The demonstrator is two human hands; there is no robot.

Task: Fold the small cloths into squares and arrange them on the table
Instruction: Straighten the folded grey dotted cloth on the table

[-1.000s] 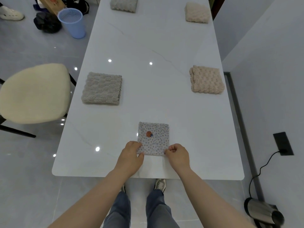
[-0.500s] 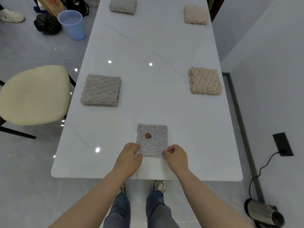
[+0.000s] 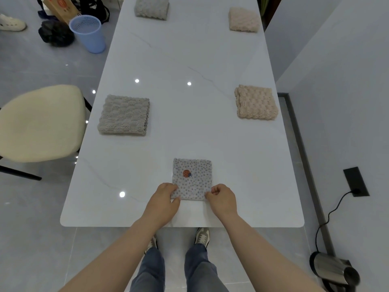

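At the table's near edge, both hands pinch the dotted cloth's near corners, left hand and right hand.

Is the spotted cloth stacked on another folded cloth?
No, the spotted cloth lies flat directly on the bare white table.

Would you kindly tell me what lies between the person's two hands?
In the head view, the near edge of the dotted cloth spans the gap between the left hand and the right hand, which pinch its near corners.

Left hand and right hand pinch the spotted cloth (folded square).
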